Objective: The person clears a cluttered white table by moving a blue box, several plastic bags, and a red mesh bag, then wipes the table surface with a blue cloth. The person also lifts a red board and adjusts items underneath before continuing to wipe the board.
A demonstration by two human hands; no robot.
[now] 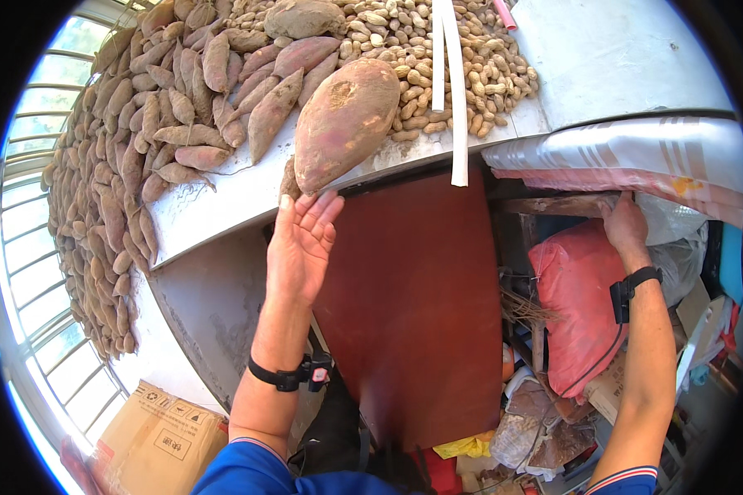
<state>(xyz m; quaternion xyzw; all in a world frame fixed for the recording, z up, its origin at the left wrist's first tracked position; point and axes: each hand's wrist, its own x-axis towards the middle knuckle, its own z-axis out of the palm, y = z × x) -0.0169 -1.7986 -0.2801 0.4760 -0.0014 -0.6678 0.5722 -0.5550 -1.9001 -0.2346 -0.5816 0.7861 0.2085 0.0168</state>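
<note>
My left hand [300, 250] is held palm up with its fingers extended and nothing in it. Its fingertips are at the lower end of a very large sweet potato [348, 124], which overhangs the white counter [189, 213]; whether they touch it is unclear. A small sweet potato [289, 180] pokes out beside the big one, just above my thumb. Off to the right, my right hand [624, 226] grips the end of a wooden rail [557, 204] under a tablecloth [625, 154]. Below that hand sits a full red plastic bag [579, 303]. Both wrists wear black straps with small devices.
Sweet potatoes [111, 167] cover the counter's left, with peanuts [421, 74] and white plastic strips [455, 93] towards the right. Between my arms is a reddish-brown board [408, 291]. A cardboard box [158, 433] stands lower left, near a barred window [31, 216]. Bagged clutter [526, 427] fills the lower right.
</note>
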